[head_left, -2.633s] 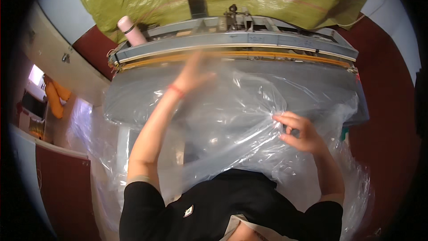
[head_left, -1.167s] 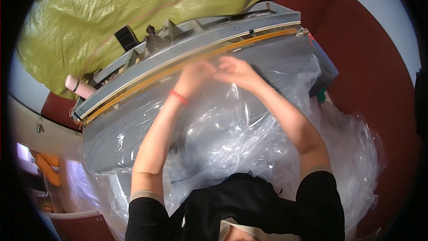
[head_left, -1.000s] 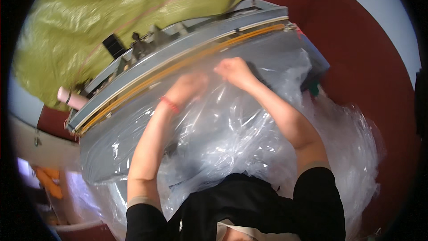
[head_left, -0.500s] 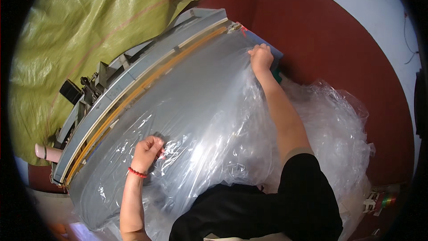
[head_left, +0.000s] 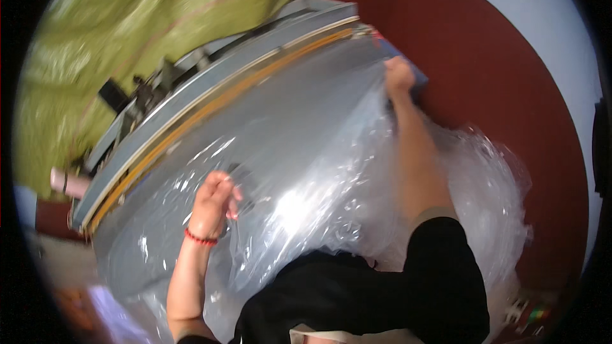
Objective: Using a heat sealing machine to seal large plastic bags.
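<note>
Here the grey bench (head_left: 268, 114) fills the middle of the view, and a big sheet of clear plastic film (head_left: 319, 178) is spread over it, running from one grip to the other and spilling off the near edge in a crumpled heap below and right of the right forearm. Beyond both grips, along the far edge of the bench, runs a long grey bar with an orange strip (head_left: 217, 105), and past that hangs a yellow-green tarp (head_left: 127, 32). The right hand (head_left: 398, 75) is stretched out to the far right corner of the film, its grip closed on the film's edge. The left hand (head_left: 213, 200), a red band (head_left: 201, 239) at its wrist, has its fingers curled, its grip pinching the film at the near left, well apart from the other
</note>
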`<act>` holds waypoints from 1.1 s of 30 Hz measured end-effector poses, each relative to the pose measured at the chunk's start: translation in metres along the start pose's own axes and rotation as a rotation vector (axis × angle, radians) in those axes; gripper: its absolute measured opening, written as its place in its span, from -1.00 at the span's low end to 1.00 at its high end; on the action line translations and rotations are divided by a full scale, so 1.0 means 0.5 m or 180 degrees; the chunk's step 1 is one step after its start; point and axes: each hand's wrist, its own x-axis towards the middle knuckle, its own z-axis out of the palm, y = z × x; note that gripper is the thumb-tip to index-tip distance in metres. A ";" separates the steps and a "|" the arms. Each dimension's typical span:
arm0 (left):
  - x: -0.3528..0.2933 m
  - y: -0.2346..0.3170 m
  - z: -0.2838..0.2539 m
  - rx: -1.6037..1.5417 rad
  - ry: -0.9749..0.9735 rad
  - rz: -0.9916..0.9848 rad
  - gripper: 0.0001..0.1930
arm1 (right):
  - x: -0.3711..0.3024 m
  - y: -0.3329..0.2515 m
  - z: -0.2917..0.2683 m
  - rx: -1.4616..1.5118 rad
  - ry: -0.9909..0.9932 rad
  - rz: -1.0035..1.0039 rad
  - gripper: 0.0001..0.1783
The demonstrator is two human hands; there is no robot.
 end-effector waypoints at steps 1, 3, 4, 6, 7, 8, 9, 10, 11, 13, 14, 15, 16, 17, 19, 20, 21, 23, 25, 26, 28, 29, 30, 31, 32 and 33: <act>-0.016 0.002 -0.019 -0.0139 -0.0155 -0.0117 -0.83 | 0.005 -0.017 -0.012 0.0002 -0.0222 0.0064 -0.72; -0.062 0.033 -0.029 0.0574 -0.0863 -0.0577 -0.78 | -0.003 -0.029 -0.063 0.0089 -0.0255 -0.0104 -0.74; -0.092 0.031 -0.055 0.0794 -0.1229 -0.0756 -0.76 | -0.009 -0.048 -0.089 0.0151 -0.0269 -0.0198 -0.73; -0.152 0.002 -0.123 0.1307 -0.1638 -0.0907 -0.77 | 0.011 -0.001 -0.066 0.0177 -0.0312 -0.0370 -0.72; -0.179 -0.010 -0.167 0.1242 -0.1429 -0.0921 -0.77 | 0.028 0.048 -0.050 -0.0104 -0.0224 -0.0510 -0.71; -0.227 -0.015 -0.228 0.1495 -0.1157 -0.1142 -0.79 | 0.018 0.030 -0.039 0.0233 -0.0221 -0.0183 -0.72; -0.270 -0.012 -0.290 0.1755 -0.0996 -0.1336 -0.81 | 0.026 0.037 -0.040 0.0015 -0.0545 -0.0085 -0.74; -0.319 0.001 -0.343 0.1896 -0.0322 -0.1396 -0.83 | 0.028 0.031 -0.038 -0.0086 -0.0638 -0.0062 -0.74; -0.372 0.017 -0.401 0.2035 0.0336 -0.1441 -0.84 | 0.031 0.019 -0.034 -0.0197 -0.0708 -0.0030 -0.75; -0.466 0.066 -0.514 0.2935 0.1352 -0.1399 -0.86 | 0.029 -0.003 -0.025 -0.0166 -0.0652 -0.0152 -0.75; -0.500 0.102 -0.534 0.3112 0.1901 -0.1226 -0.88 | 0.028 0.000 -0.026 -0.0236 -0.0569 -0.0200 -0.75; -0.523 0.113 -0.576 0.3520 0.2728 -0.0443 -0.90 | 0.027 -0.003 -0.026 -0.0196 -0.0574 -0.0232 -0.75; -0.521 0.129 -0.582 0.3875 0.3509 0.0404 -0.93 | 0.026 -0.003 -0.027 -0.0206 -0.0603 -0.0174 -0.74; -0.512 0.123 -0.577 0.3866 0.3529 0.0408 -0.93 | 0.027 0.003 -0.025 -0.0222 -0.0630 -0.0114 -0.73; -0.424 0.139 -0.459 0.5514 0.4614 0.2510 -0.84 | 0.041 0.047 -0.016 -0.0331 -0.0565 -0.0231 -0.72; -0.416 0.092 -0.456 0.5267 0.3822 0.2325 -0.79 | 0.040 0.040 -0.015 -0.0283 -0.0584 -0.0192 -0.73; -0.404 0.034 -0.459 0.4982 0.3056 0.2112 -0.74 | 0.038 0.028 -0.015 -0.0234 -0.0614 -0.0162 -0.73; -0.337 -0.023 -0.425 0.5216 0.2172 0.1490 -0.61 | 0.031 0.014 -0.023 -0.0216 -0.0605 -0.0185 -0.73; -0.306 -0.079 -0.469 0.4951 0.2094 0.1073 -0.55 | 0.031 0.015 -0.023 -0.0195 -0.0578 -0.0186 -0.73; -0.298 -0.085 -0.476 0.4888 0.2231 0.1071 -0.54 | 0.035 0.024 -0.018 -0.0233 -0.0565 -0.0214 -0.72; -0.293 -0.087 -0.482 0.4780 0.2389 0.1097 -0.55 | 0.034 0.021 -0.022 -0.0282 -0.0568 -0.0253 -0.72; -0.292 -0.085 -0.484 0.4775 0.2396 0.1084 -0.55 | 0.034 0.018 -0.025 -0.0203 -0.0631 -0.0125 -0.71; -0.288 -0.077 -0.483 0.4734 0.2486 0.1180 -0.61 | 0.033 0.015 -0.031 -0.0126 -0.0684 0.0011 -0.70; -0.283 -0.071 -0.482 0.4693 0.2578 0.1275 -0.67 | 0.035 0.018 -0.028 -0.0127 -0.0683 0.0009 -0.70; -0.277 -0.066 -0.484 0.4691 0.2580 0.1276 -0.67 | 0.041 0.028 -0.020 0.0017 -0.0643 0.0122 -0.68; -0.270 -0.061 -0.486 0.4721 0.2755 0.1274 -0.74 | 0.049 0.043 -0.010 0.0165 -0.0597 0.0236 -0.66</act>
